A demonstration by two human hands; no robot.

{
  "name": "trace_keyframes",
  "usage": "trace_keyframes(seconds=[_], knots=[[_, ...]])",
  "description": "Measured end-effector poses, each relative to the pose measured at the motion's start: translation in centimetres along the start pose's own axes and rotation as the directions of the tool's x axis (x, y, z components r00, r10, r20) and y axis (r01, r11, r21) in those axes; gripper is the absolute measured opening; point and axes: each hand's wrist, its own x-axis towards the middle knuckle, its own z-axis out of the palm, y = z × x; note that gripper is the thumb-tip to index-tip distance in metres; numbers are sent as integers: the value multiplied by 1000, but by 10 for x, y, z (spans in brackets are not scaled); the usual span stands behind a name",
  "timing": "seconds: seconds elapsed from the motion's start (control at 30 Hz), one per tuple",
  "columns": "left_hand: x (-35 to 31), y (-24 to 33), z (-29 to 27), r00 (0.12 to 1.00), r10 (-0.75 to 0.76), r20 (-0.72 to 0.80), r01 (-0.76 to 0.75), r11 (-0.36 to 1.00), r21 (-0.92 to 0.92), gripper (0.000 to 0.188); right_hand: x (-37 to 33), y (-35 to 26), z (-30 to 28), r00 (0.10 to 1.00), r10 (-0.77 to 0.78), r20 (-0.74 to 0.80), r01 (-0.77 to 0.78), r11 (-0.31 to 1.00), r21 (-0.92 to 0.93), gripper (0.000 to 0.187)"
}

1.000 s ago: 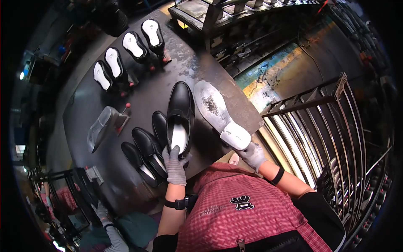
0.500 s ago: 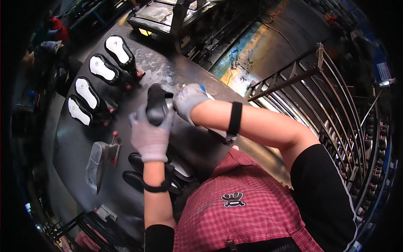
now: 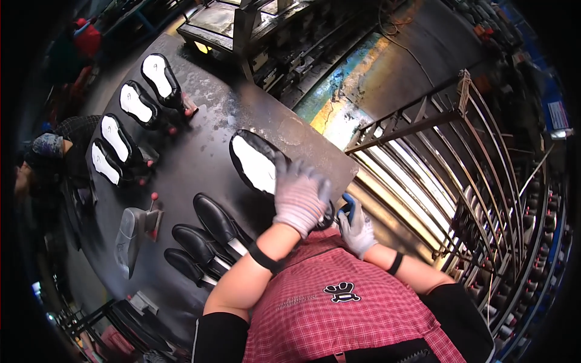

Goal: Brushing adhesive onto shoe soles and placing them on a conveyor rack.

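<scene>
A black shoe (image 3: 254,162) lies bottom-up on the dark round table (image 3: 200,151), its white insole board facing me. My left hand (image 3: 299,195), in a grey knit glove, is closed over the shoe's heel end. My right hand (image 3: 358,228), also gloved, sits at the table's near edge just right of the heel. It grips a small blue-handled tool (image 3: 347,206). The heel itself is hidden under my left hand.
Three black shoes (image 3: 209,233) lie side by side at the near left. A grey shoe last (image 3: 128,239) stands beside them. Several bottom-up shoes (image 3: 130,124) sit on stands at the far left. A metal bar rack (image 3: 460,181) stands to the right, a machine (image 3: 233,27) behind, and another person (image 3: 51,151) at the left.
The shoe went from being held between both hands to lying bottom-up on the table. My right hand pulled back to the table edge with the blue tool.
</scene>
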Motion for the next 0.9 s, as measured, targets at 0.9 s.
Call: trace_keyframes(seconds=[0.9], knots=[[-300, -385, -108, -330, -941, 75, -600, 148, -786, 67, 77, -70, 44, 802, -536, 265, 598, 729, -333, 87]])
